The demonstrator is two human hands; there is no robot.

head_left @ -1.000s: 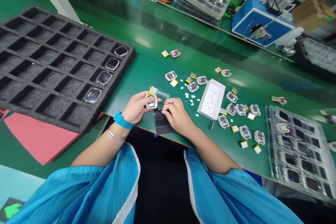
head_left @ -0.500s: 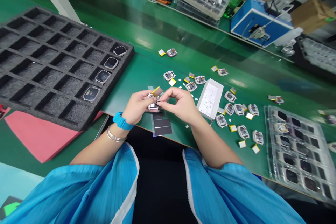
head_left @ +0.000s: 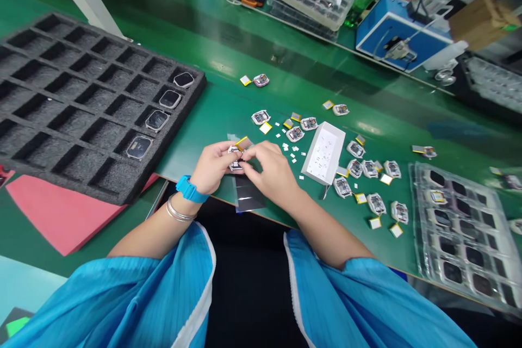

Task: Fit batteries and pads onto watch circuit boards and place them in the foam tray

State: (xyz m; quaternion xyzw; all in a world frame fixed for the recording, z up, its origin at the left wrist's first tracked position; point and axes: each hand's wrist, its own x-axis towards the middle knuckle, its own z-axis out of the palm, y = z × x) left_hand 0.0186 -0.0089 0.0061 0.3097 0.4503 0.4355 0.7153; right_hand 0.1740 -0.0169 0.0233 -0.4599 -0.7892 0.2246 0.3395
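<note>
My left hand [head_left: 212,166] is closed around a small watch case [head_left: 235,159] with a yellow-edged battery [head_left: 242,143] sticking up from it. My right hand [head_left: 272,171] is curled over the case from the right, its fingertips pressed onto it; what they pinch, if anything, is hidden. Both hands hover over a dark strip sheet [head_left: 247,197] lying at the near table edge. A blue band and a metal bangle sit on my left wrist.
A black foam tray [head_left: 73,114] at the left holds several finished watch faces along its right column. Several open watch cases and batteries lie scattered around a white box [head_left: 325,154]. A clear blister tray [head_left: 465,228] sits at the right, a blue machine [head_left: 391,32] at the back.
My right hand rose from the dark sheet to meet the watch case, then lowered slightly and now covers its right side. The left hand has kept hold of the case throughout.
</note>
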